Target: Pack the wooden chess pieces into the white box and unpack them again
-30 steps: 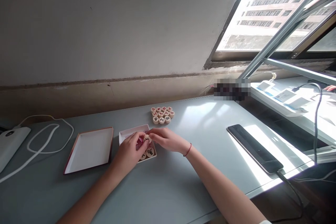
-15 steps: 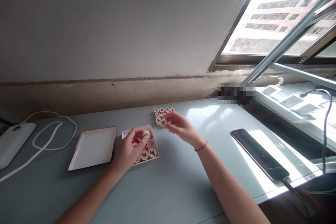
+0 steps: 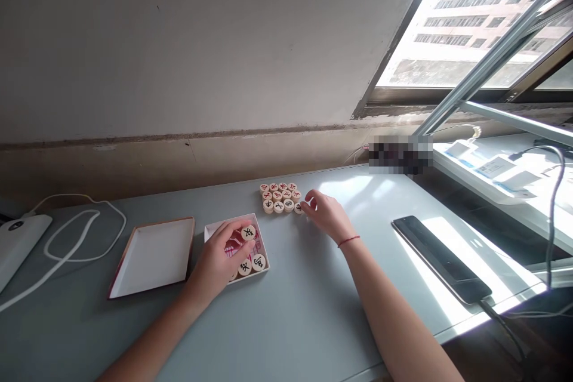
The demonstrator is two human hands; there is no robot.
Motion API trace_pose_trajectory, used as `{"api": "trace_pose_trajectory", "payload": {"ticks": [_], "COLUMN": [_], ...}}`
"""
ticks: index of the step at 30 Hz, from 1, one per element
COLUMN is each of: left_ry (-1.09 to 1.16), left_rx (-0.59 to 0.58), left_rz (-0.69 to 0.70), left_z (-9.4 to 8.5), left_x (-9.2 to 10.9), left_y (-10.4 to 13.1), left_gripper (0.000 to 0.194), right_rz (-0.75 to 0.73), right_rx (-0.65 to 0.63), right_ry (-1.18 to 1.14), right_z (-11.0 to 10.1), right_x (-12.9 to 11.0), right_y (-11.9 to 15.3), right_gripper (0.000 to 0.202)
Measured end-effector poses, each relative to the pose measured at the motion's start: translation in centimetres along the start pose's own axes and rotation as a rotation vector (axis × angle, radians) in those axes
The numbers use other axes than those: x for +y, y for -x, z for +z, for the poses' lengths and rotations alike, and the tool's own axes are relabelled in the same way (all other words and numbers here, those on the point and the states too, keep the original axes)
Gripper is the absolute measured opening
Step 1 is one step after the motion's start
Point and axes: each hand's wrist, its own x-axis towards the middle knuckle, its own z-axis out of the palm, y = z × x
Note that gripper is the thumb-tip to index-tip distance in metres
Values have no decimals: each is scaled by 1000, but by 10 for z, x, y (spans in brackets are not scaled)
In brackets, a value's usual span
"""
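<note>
My left hand [image 3: 220, 253] is over the shallow white box [image 3: 265, 245], pinching a Chinese chess piece [image 3: 248, 233] with a black character between thumb and fingertips. Inside the box, more black-marked pieces [image 3: 258, 262] lie along the near side; my fingers cover part of it. On the desk beyond, several chess pieces [image 3: 277, 196] stand in close rows, red characters behind and black ones in front. My right hand [image 3: 330, 216], with a red string at the wrist, has its curled fingertips on the piece at the front row's right end [image 3: 298, 208].
The box lid [image 3: 154, 259] lies open side up at the left. A white device [image 3: 22, 245] with a looped white cable is at the far left. A phone [image 3: 441, 258] on a cable lies at the right, near a metal frame [image 3: 483, 51] and a white shelf.
My right hand has shifted right along the front row, uncovering more pieces there. The left hand stays over the box, and its piece now faces me more fully.
</note>
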Motion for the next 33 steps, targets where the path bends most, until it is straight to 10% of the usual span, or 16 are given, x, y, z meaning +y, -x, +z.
{"api": "trace_pose_trajectory", "payload": {"ticks": [3, 10, 18, 33], "left_ry": [-78, -103, -135, -187], "left_rx": [-11, -7, -31, -46], "left_rz": [80, 216, 136, 190], "left_z": [2, 8, 4, -2], "left_x": [6, 6, 11, 14], "left_y": [4, 8, 7, 7], "left_gripper": [24, 19, 24, 23], "right_rz": [-190, -473, -75, -43], "right_rx": [6, -545, -21, -170], "right_ry": [-136, -487, -191, -1], "right_z": [2, 12, -5, -3], "right_x": [-21, -57, -11, 13], "right_y": [14, 47, 5, -2], "right_gripper": [22, 39, 40, 26]}}
